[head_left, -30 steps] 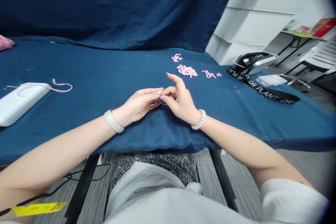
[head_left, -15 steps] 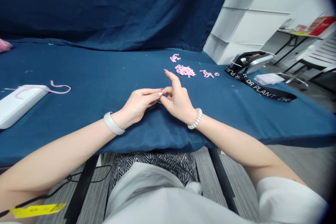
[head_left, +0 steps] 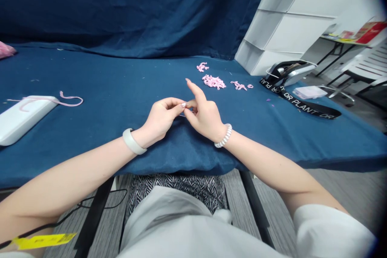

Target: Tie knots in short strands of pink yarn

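My left hand (head_left: 160, 120) and my right hand (head_left: 204, 117) meet fingertip to fingertip above the near part of the blue cloth (head_left: 121, 84). Both are closed in a pinch, with the right index finger raised and pointing away. A short bit of thin pale cord (head_left: 182, 115) shows just under the fingertips; most of it is hidden by the fingers. Beyond the right hand lie a heap of small pink cord loops (head_left: 214, 82), a smaller cluster of pink loops (head_left: 202, 67) behind it, and a few pink loops (head_left: 238, 85) to its right.
On the left, a long pink cord (head_left: 72, 103) trails over a white box (head_left: 26, 119). A black lettered strap (head_left: 305, 106), a grey and black case (head_left: 290, 71) and a flat clear box (head_left: 310, 91) occupy the right side. White boxes (head_left: 272, 32) rise behind.
My hands stay together in nearly the same place. The left wrist has shifted slightly right and the right index finger leans a little more to the left. The view has shifted slightly.
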Demonstrator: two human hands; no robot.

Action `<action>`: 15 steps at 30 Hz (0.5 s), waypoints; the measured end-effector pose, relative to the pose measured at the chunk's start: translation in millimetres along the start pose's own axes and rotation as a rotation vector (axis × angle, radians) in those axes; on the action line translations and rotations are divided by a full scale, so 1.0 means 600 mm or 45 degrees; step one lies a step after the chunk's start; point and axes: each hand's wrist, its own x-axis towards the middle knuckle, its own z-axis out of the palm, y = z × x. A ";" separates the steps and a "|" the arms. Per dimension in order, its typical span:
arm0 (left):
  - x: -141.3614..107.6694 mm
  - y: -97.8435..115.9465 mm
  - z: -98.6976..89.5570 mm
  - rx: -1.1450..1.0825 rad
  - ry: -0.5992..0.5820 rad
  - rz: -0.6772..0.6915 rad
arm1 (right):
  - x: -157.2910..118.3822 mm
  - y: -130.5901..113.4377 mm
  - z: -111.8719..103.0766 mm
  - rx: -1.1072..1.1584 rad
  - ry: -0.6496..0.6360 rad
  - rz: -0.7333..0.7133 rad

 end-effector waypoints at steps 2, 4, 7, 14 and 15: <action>0.000 0.001 -0.001 0.019 -0.021 0.012 | -0.001 0.000 0.002 0.004 0.000 -0.031; -0.001 0.001 -0.001 0.030 -0.047 0.030 | -0.002 0.001 0.003 0.030 0.005 -0.067; -0.001 0.002 -0.002 0.027 -0.062 0.035 | -0.003 0.003 0.002 0.126 0.005 -0.112; -0.001 0.011 -0.006 0.020 -0.023 -0.013 | 0.007 0.010 -0.011 0.192 0.179 -0.256; -0.001 0.012 -0.006 0.016 -0.026 -0.021 | 0.009 0.011 -0.011 0.179 0.196 -0.277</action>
